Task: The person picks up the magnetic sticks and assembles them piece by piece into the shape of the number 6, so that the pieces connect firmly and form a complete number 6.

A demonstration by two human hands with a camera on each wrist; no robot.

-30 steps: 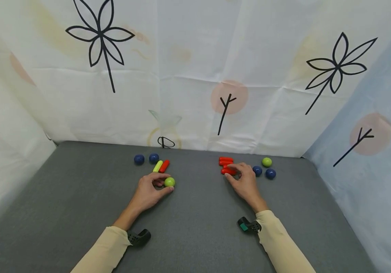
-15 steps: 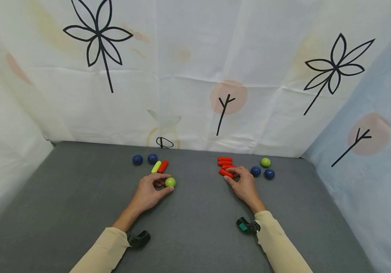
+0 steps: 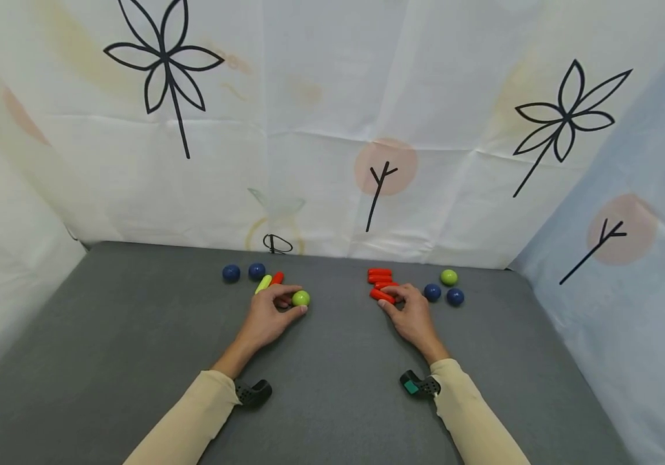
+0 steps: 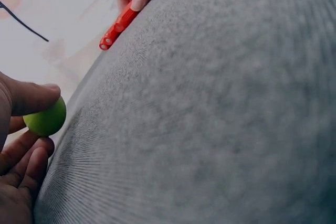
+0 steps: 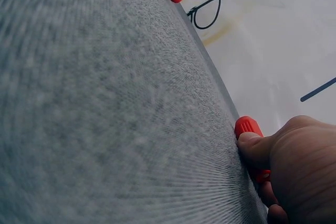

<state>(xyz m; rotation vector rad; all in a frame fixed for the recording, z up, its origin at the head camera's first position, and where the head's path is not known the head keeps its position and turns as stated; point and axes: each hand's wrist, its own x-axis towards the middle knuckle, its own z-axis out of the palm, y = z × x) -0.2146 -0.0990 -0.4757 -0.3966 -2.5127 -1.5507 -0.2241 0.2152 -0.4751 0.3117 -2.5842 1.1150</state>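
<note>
Pinching a green ball (image 3: 301,298) in our left hand (image 3: 268,316) and a red stick (image 3: 381,296) in our right hand (image 3: 416,318), we risk scattering the red pieces (image 3: 379,279) just beyond the latter, should it nudge too far forward.

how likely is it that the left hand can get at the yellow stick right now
Probably not yet: the left hand pinches a green ball, so its grip is taken. The yellow stick does lie close by, just beyond the hand.
</note>
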